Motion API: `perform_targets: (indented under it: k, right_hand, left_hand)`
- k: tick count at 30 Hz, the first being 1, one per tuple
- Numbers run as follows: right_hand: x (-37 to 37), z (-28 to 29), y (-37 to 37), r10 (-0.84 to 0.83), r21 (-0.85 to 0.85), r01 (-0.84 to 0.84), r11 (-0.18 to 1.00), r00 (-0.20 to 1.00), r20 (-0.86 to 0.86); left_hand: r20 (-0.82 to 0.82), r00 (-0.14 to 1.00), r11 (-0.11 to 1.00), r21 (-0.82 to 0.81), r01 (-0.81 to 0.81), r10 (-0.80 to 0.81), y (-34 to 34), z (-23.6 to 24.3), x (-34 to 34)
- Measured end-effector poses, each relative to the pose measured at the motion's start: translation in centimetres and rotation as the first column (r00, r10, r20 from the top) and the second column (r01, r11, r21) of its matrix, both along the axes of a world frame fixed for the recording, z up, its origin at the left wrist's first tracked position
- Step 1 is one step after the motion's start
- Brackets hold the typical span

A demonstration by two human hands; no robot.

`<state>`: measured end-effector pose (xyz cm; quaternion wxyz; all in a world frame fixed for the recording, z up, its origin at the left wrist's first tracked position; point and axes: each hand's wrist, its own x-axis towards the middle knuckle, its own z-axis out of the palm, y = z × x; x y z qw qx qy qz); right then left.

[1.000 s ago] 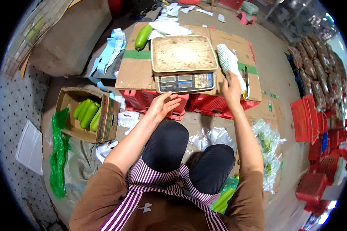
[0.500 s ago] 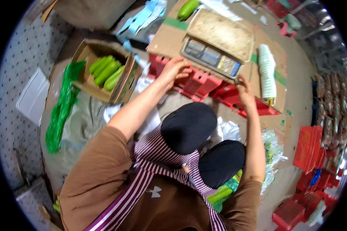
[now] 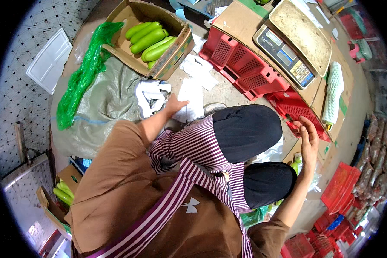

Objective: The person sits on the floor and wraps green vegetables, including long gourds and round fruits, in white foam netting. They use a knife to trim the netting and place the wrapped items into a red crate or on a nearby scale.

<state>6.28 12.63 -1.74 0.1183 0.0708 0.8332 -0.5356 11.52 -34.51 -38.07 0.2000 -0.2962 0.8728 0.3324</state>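
Observation:
My left hand (image 3: 175, 105) reaches down beside a bundle of white folded material (image 3: 152, 95) and a flat stack of white ribbed sheets (image 3: 191, 99). Its thumb is stretched out over the sheets; the other fingers are partly hidden. My right hand (image 3: 307, 135) hovers by the red plastic crates (image 3: 262, 84), with loosely bent fingers and nothing visible in them. On cardboard over the crates sits a digital scale (image 3: 284, 56), its tray (image 3: 303, 36) bare. Right of the scale lies a long item in a pale foam net sleeve (image 3: 333, 92).
At the upper left, a cardboard box (image 3: 172, 60) holds several long green gourds (image 3: 149, 39). Green plastic film (image 3: 84, 79) lies over a grey-green sack (image 3: 103, 99). Another box with gourds (image 3: 63, 192) stands at lower left. More red crates (image 3: 342, 185) and bagged produce (image 3: 372, 150) line the right.
The view has swung left. My left hand has left the scale's near side and gone down to the white sheets. My right hand has drawn back from the scale's corner.

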Motion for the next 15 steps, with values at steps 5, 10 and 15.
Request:
perform_targets:
  k: [5, 10, 15]
  right_hand:
    - [-0.4, -0.2, -0.9, 0.006, 0.022, -0.006, 1.000, 1.000, 0.002]
    - [-0.9, -0.3, -1.1, 0.056, 0.107, -0.056, 0.993, 0.998, -0.003]
    - [-1.1, -2.8, 1.7, 0.050, 0.091, -0.053, 0.994, 0.998, 0.039]
  left_hand:
    - [0.182, 0.982, 0.988, -0.151, -0.030, 0.058, 5.6, 2.2, -0.6]
    - [-0.039, 0.981, 0.979, 0.072, 0.192, -0.189, 4.9, -0.5, 0.1]
    - [-0.501, 0.811, 0.874, 0.195, 0.444, -0.300, 5.8, 6.8, -0.1]
